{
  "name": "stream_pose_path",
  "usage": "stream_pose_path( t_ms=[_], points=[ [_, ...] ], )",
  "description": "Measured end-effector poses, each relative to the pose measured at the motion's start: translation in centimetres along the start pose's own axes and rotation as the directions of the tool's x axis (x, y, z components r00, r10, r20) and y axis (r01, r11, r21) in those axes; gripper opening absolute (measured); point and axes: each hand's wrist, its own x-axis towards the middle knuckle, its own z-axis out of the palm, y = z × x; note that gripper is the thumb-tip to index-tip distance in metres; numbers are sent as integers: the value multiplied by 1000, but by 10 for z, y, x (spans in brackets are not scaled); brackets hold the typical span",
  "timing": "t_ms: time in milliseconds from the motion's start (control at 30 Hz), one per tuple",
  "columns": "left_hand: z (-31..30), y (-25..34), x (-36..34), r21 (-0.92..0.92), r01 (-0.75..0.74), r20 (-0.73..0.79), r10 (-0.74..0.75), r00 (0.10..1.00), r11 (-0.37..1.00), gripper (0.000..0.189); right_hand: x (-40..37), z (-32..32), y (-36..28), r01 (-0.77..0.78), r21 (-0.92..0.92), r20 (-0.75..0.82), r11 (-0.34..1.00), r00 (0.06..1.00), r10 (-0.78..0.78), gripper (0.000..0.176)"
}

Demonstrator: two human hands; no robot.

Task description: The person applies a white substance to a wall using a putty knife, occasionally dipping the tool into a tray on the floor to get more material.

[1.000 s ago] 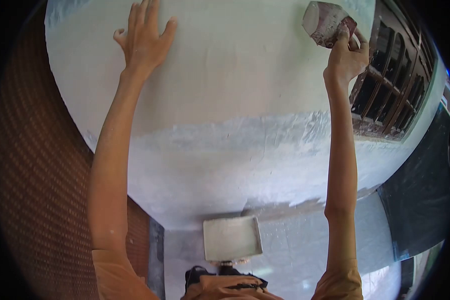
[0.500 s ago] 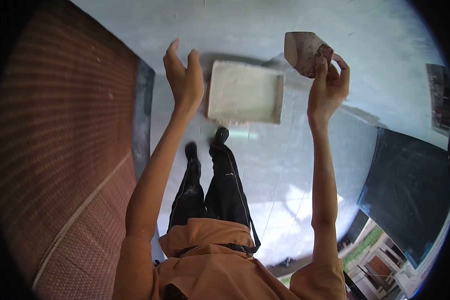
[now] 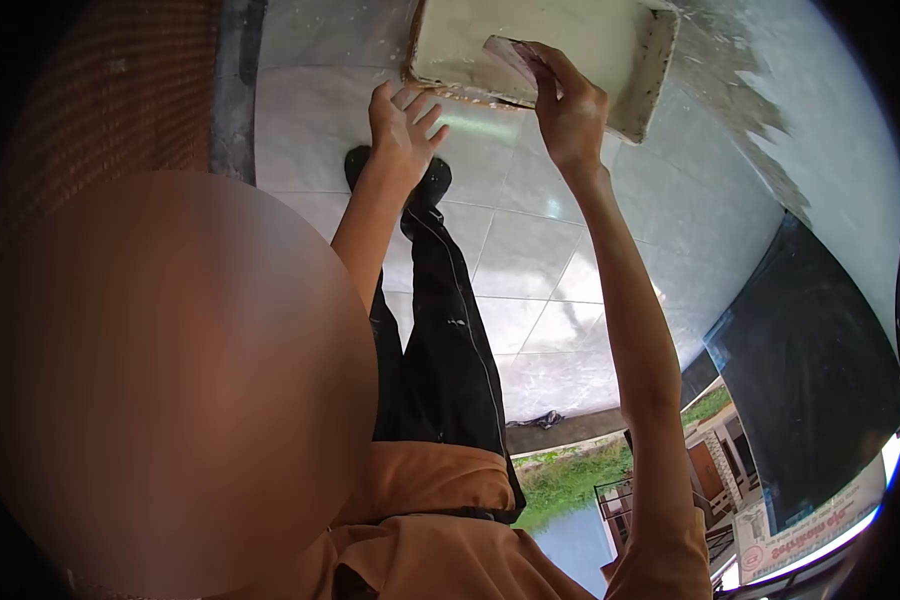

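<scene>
My right hand pinches a thin flat scraper-like plate between thumb and fingers. Pale material is smeared on the plate, which is tilted and seen nearly edge-on over the tray. Its exact kind cannot be made out. Below lies a shallow off-white rectangular tray with chipped, dirty edges and a pale inside. My left hand is empty, with fingers spread and whitish marks on the skin, just short of the tray's near left corner.
Grey tiles cover the floor around my black shoes. On the right rises a wall with a patchy pale coating and a dark panel. A brown woven wall stands left. A blurred round patch hides the lower left.
My right hand has come down from beside the wall to over the tray, turning the plate edge-on. My left hand has lowered, its fingers spread. The tray appears higher as the view shifted.
</scene>
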Motion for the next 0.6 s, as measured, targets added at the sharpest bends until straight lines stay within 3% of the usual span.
stream_pose_path(
  t_ms=[100,233,300,600],
  points=[
    [2,-6,4,-22,-41,89,43,995,999,71,-3,8,5,2,-81,109,997,994,7,23],
    [-1,-11,2,25,-59,100,56,993,998,72,5,21,10,-20,-43,73,999,997,23,23],
    [-3,-13,1,5,-61,128,59,990,998,72,9,29,7,101,-16,31,995,995,-100,24],
    [-13,-18,2,24,-77,183,71,980,997,72,-13,43,11,169,-71,155,983,975,-156,24]
  ],
)
